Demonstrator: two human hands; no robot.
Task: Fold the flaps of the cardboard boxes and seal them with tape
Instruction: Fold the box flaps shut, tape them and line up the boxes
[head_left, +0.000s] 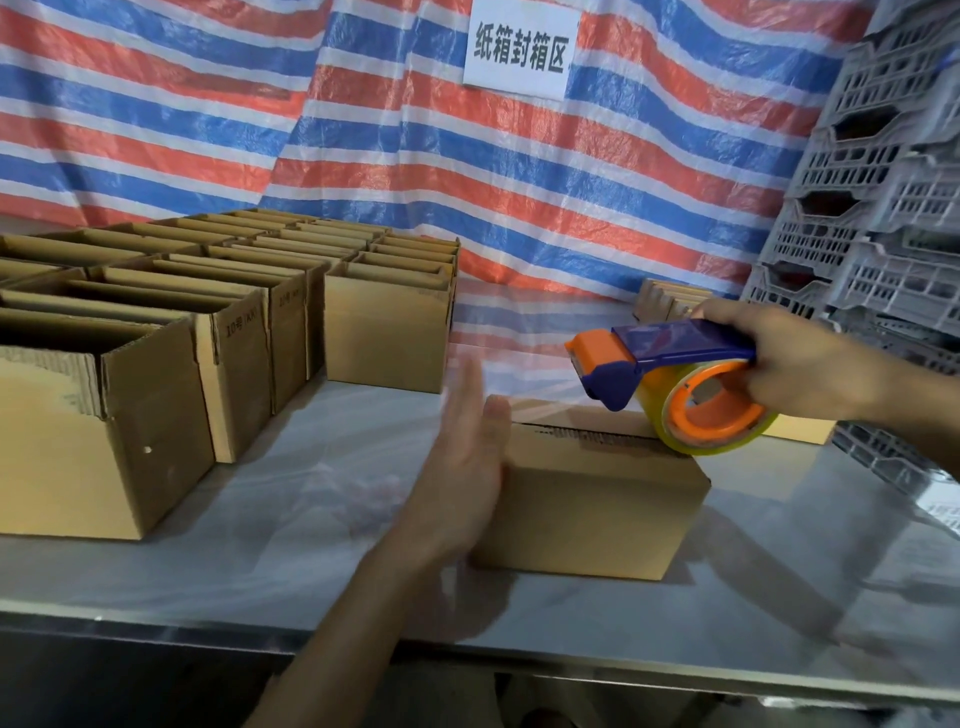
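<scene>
1. Table (311, 545): a grey, reflective surface. Its front edge runs across the bottom of the view.
2. Left hand (467, 441): the forearm enters from below. The fingers are straight and together and hold nothing. The palm lies against the left end of the closed box (587, 493), and the thumb stands at that box's top corner. The hand is blurred and hides the left end face.
3. Closed box: it sits on the table at centre right, flaps folded down, with the centre seam visible along the top.
4. Right hand (795, 364): the fingers are curled round the tape dispenser (675, 358), which is blue with an orange head. The tape roll (727, 444) touches the box top at its right end and covers that part of the seam.
5. Open boxes (130, 415): they stand in close rows at the left, flaps upright. One lone box (384, 332) stands apart at the right of the rows.
6. More cardboard (665, 296) lies behind the right hand, partly hidden.
7. Grey plastic crates (883, 208) are stacked at the right.
8. Rear: a red, white and blue striped tarp (363, 130) carries a white sign (519, 47).
</scene>
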